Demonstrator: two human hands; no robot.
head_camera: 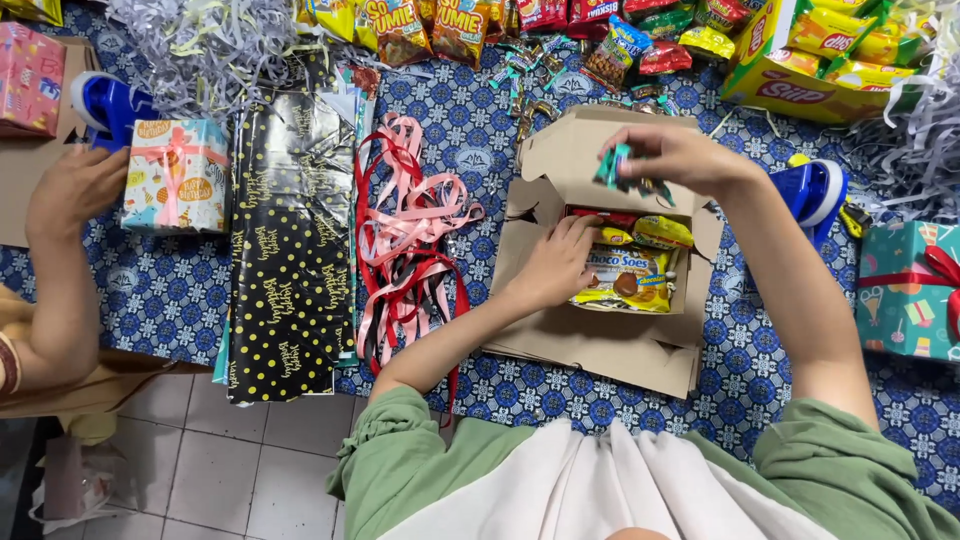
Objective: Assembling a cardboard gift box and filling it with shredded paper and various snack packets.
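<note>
An open brown cardboard box point(560, 160) lies on the patterned blue cloth before me, with yellow and red snack packets point(630, 275) inside. My left hand point(555, 262) rests on the box's left side, fingertips touching the packets. My right hand point(675, 155) hovers over the box, pinching a few small teal and dark wrapped candies point(615, 168).
Red and pink ribbons point(410, 230) and black dotted wrapping paper point(290, 250) lie left of the box. Another person's hand point(75, 190) is beside a wrapped gift point(178, 175) at far left. Snack packets point(440, 25), a yellow carton point(800, 75), shredded paper point(210, 40), blue tape dispensers point(815, 190) and a teal gift point(910, 290) surround.
</note>
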